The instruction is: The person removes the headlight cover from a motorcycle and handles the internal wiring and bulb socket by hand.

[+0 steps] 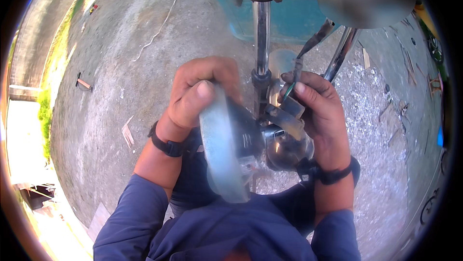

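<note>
The upright chrome metal tube [262, 39] stood between your left hand [188, 94] and your right hand [324, 111], blocking a straight crossing. The pale blue curved housing [221, 150] obstructed the space below your left hand; the slanted chrome tube [341, 53] and dark wrapped cable [316, 40] crowded your right from above. Over the rough grey concrete [115, 130], your left could pass outward.

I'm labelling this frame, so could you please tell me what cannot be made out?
Head view:
Pale-blue-rimmed black housing: surface blurred.
Left hand: fingers blurred.
Thin green wire: ends too small to trace.
Smooth teal panel: cut off by the upper edge.
Grey oval disc: blurred.
</note>
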A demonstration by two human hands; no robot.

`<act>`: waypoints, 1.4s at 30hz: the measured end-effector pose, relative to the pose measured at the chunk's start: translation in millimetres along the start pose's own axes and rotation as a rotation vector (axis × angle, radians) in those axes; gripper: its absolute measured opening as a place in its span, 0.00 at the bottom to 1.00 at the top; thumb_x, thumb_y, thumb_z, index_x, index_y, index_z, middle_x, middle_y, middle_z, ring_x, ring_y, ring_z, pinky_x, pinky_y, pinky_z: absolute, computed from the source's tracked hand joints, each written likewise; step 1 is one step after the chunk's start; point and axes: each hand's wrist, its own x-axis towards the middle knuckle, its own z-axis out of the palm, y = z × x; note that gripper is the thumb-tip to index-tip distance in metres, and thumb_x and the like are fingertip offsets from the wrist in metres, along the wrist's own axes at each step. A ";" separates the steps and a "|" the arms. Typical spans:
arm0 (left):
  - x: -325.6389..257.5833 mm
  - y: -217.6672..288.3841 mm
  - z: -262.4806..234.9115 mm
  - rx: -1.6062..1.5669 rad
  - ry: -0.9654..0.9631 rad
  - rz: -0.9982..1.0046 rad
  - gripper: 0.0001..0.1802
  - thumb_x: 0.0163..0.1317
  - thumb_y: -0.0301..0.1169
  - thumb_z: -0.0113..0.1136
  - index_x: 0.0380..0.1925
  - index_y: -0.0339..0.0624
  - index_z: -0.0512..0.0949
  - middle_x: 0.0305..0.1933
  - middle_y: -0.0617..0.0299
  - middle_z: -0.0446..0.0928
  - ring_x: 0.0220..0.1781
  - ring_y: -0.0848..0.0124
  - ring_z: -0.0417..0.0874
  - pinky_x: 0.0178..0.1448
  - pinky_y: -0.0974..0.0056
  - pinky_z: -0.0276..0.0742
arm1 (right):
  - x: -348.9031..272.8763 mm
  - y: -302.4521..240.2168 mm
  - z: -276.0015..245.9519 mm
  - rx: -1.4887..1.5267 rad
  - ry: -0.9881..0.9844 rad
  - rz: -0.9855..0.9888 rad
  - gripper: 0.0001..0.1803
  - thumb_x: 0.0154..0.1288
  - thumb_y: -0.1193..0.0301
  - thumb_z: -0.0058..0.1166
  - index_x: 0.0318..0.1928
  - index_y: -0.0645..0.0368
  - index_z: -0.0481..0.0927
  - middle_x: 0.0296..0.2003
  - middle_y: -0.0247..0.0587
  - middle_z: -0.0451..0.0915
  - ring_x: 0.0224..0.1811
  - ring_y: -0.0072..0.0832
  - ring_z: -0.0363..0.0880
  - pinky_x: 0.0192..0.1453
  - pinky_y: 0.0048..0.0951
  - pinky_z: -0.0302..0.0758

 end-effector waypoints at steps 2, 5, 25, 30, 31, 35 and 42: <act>0.1 -0.2 2.7 -0.028 0.019 -0.016 0.34 0.67 0.60 0.52 0.25 0.36 0.78 0.28 0.55 0.80 0.31 0.67 0.79 0.36 0.64 0.71 | -1.4 -4.0 5.3 -0.016 0.023 0.006 0.18 0.69 0.71 0.65 0.52 0.72 0.83 0.42 0.43 0.87 0.43 0.26 0.84 0.53 0.28 0.80; 1.8 -3.8 1.7 -0.071 0.024 -0.045 0.34 0.67 0.61 0.52 0.26 0.36 0.77 0.27 0.54 0.80 0.30 0.67 0.78 0.37 0.64 0.71 | -2.4 -6.3 10.0 -0.039 0.043 -0.006 0.18 0.69 0.70 0.65 0.53 0.72 0.83 0.41 0.41 0.87 0.42 0.24 0.84 0.50 0.26 0.80; 7.0 -21.2 3.5 -0.322 0.020 -0.094 0.31 0.75 0.57 0.43 0.29 0.39 0.73 0.28 0.52 0.78 0.29 0.66 0.79 0.34 0.64 0.75 | 4.7 0.8 3.5 0.023 0.064 0.069 0.13 0.66 0.72 0.67 0.49 0.64 0.85 0.38 0.35 0.85 0.40 0.20 0.82 0.48 0.21 0.79; 9.0 -25.4 2.2 -0.396 0.011 -0.099 0.30 0.76 0.55 0.42 0.29 0.39 0.74 0.27 0.52 0.77 0.28 0.66 0.79 0.34 0.64 0.76 | 5.7 5.1 5.1 0.042 0.103 0.089 0.13 0.66 0.74 0.67 0.49 0.63 0.85 0.41 0.36 0.86 0.42 0.20 0.82 0.49 0.21 0.78; 9.6 -26.4 2.5 -0.403 0.009 -0.096 0.30 0.77 0.55 0.42 0.29 0.39 0.74 0.27 0.52 0.76 0.28 0.66 0.79 0.33 0.63 0.77 | 6.2 6.8 2.1 0.029 0.115 0.095 0.13 0.66 0.74 0.67 0.49 0.63 0.85 0.41 0.36 0.86 0.42 0.20 0.82 0.49 0.21 0.78; 10.4 -28.9 2.5 -0.443 0.002 -0.072 0.31 0.77 0.56 0.41 0.29 0.38 0.73 0.25 0.53 0.75 0.28 0.64 0.79 0.32 0.62 0.78 | 8.0 7.9 4.3 0.051 0.097 0.105 0.13 0.65 0.75 0.67 0.50 0.63 0.85 0.42 0.35 0.86 0.43 0.20 0.81 0.49 0.21 0.76; 11.3 -31.8 4.3 -0.535 0.011 -0.086 0.31 0.76 0.56 0.42 0.28 0.38 0.71 0.25 0.52 0.74 0.28 0.62 0.79 0.32 0.60 0.79 | 8.1 9.1 -1.9 0.071 0.083 0.110 0.14 0.64 0.76 0.66 0.50 0.63 0.85 0.42 0.36 0.86 0.44 0.21 0.81 0.51 0.21 0.76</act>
